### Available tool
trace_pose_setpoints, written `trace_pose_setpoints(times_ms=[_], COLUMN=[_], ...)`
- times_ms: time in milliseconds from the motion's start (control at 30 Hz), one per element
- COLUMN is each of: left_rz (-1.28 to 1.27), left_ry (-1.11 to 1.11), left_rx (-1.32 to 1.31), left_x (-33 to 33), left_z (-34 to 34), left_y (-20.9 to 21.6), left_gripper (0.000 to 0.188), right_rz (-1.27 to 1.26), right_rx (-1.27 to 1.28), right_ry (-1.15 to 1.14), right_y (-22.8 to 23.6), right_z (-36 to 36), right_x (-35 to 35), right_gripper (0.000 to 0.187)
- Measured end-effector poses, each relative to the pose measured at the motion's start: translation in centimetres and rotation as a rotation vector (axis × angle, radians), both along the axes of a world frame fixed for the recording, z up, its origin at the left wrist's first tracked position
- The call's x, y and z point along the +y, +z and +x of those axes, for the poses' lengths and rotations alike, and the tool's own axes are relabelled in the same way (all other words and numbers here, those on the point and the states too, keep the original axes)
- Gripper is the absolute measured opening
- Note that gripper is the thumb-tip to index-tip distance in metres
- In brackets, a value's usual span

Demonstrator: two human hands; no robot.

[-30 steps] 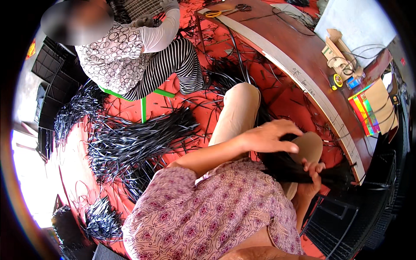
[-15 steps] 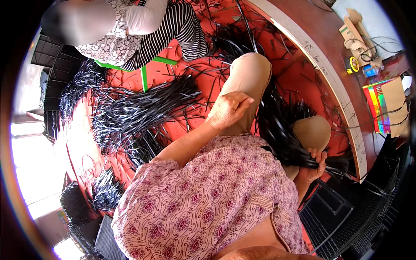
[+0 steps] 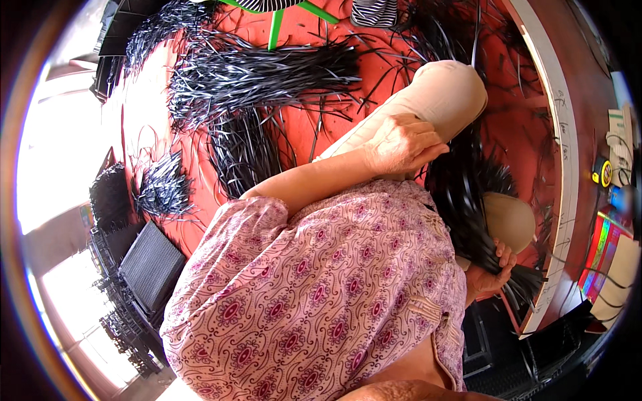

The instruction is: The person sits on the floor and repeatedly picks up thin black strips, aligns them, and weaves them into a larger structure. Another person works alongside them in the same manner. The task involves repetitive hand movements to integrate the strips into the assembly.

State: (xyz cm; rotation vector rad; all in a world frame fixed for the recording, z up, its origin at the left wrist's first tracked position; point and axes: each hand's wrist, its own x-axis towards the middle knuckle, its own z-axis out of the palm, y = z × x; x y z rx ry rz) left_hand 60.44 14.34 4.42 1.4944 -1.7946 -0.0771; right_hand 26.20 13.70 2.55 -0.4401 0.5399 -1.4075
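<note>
My right hand (image 3: 491, 273) is wrapped round a thick bundle of long black strips (image 3: 465, 204) at the right. The bundle hangs down between my knees, and its short ends (image 3: 526, 287) stick out past the hand. My left hand (image 3: 404, 144) lies over my left thigh, back side up, with the fingers bent and pressed together. Nothing shows sticking out of it, and its palm side is hidden. A beige trouser leg (image 3: 448, 93) is under the left hand.
Heaps of black strips (image 3: 261, 77) cover much of the red floor (image 3: 317, 137). A green stool (image 3: 275, 28) with a seated person's striped trouser leg (image 3: 374, 13) is at the top. Right stands a red-brown table (image 3: 585, 120) with a yellow tape measure (image 3: 602, 172). Dark woven panels (image 3: 152, 260) stand lower left.
My view has swung, so the other person has mostly left it at the top. My left hand has shifted slightly along the thigh toward the knee. The right hand keeps its hold on the bundle.
</note>
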Motion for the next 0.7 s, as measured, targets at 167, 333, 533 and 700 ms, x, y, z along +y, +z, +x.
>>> trace_pose_setpoints(times_ms=[167, 333, 533, 700], left_rz=[0.027, 0.078, -0.295, -0.455], left_ry=[-0.187, -0.002, 0.506, 0.776], left_rx=[0.048, 0.267, 0.345, -0.221], left_x=[-0.4, -0.1, -1.9, -2.9], left_z=[1.9, 5.8, 11.1, 19.3], left_y=[0.6, 2.5, 1.7, 6.5], left_gripper=[0.016, 0.025, 0.045, 0.094], right_rz=[-0.076, -0.101, -0.086, -0.098], right_rx=[0.013, -0.085, 0.006, -0.002], right_ry=[-0.059, -0.012, -0.011, -0.042], right_y=[0.2, -0.2, 0.2, 0.0], right_z=[1.0, 3.8, 3.4, 2.7], right_x=[0.9, -1.8, -0.8, 0.2], right_gripper=[0.023, 0.02, 0.018, 0.017])
